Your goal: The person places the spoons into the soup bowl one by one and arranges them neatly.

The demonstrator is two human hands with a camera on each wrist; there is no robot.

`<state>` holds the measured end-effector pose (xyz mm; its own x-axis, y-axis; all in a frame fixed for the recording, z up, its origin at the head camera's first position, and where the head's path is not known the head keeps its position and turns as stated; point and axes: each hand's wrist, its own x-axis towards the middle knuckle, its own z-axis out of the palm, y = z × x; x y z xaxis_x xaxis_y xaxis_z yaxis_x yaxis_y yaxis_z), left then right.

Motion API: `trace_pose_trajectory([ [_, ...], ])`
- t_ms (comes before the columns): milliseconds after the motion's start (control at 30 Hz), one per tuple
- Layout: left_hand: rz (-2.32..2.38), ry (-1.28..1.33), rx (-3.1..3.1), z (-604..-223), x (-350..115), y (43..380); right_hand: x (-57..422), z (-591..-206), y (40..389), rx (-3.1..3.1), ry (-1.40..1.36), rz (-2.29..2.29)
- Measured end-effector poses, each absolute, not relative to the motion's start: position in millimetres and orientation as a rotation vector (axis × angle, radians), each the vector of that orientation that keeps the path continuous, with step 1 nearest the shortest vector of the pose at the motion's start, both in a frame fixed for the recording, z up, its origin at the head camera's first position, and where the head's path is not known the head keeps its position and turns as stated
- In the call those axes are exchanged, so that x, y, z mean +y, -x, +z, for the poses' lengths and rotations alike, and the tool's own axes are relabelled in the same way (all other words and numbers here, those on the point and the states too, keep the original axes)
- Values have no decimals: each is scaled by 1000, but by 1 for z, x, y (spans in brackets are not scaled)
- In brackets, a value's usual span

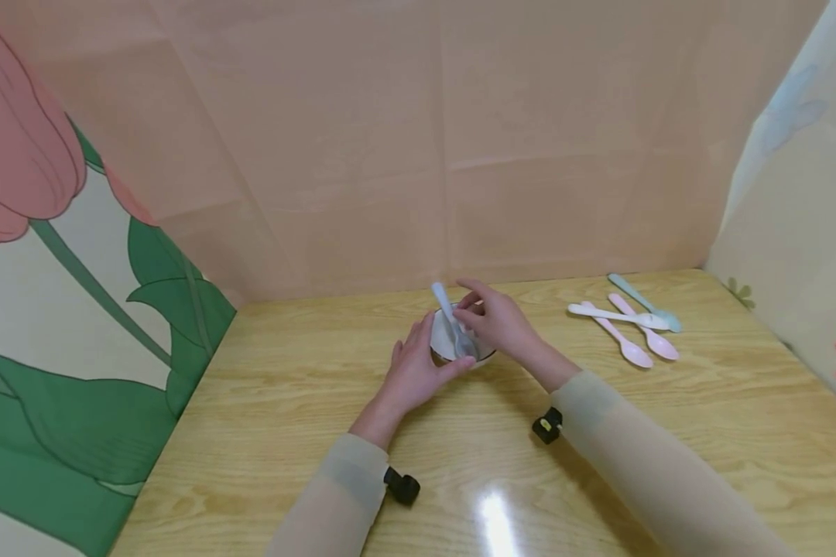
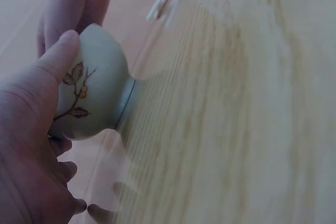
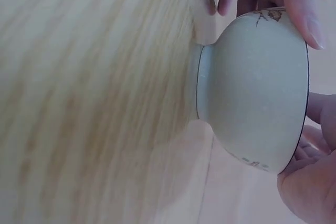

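A white bowl (image 1: 442, 337) with a dark rim stands on the table; a brown branch pattern shows on its side in the left wrist view. My left hand (image 1: 416, 367) grips it from the left, thumb at the near rim and fingers along the far side. A pale spoon (image 1: 441, 295) leans in the bowl, its bowl end down inside and its handle rising over the far left rim. My right hand (image 1: 498, 319) is over the right rim, fingers bent loosely, index finger lifted apart and the other fingertips right beside the spoon's handle.
To the right lie several spoons in a crossed heap: a white spoon (image 1: 616, 316) on top, pink spoons (image 1: 636, 354) and a light blue-green spoon (image 1: 637, 296). The wooden table (image 1: 286, 402) ends at a pinkish cloth backdrop (image 1: 348, 193). A flowered panel (image 1: 77, 309) stands left.
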<state>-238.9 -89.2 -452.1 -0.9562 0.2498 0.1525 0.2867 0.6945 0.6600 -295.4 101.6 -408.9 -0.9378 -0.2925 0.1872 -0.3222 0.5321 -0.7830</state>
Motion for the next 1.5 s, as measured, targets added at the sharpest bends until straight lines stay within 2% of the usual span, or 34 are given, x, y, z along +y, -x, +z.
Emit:
trace_pose_trajectory([
  [1133, -1094, 446, -2828, -451, -93, 239, 194, -394, 250, -2604, -391, 1200],
  [1500, -1118, 436, -2825, -451, -92, 239, 237, -396, 254, -2619, -322, 1092],
])
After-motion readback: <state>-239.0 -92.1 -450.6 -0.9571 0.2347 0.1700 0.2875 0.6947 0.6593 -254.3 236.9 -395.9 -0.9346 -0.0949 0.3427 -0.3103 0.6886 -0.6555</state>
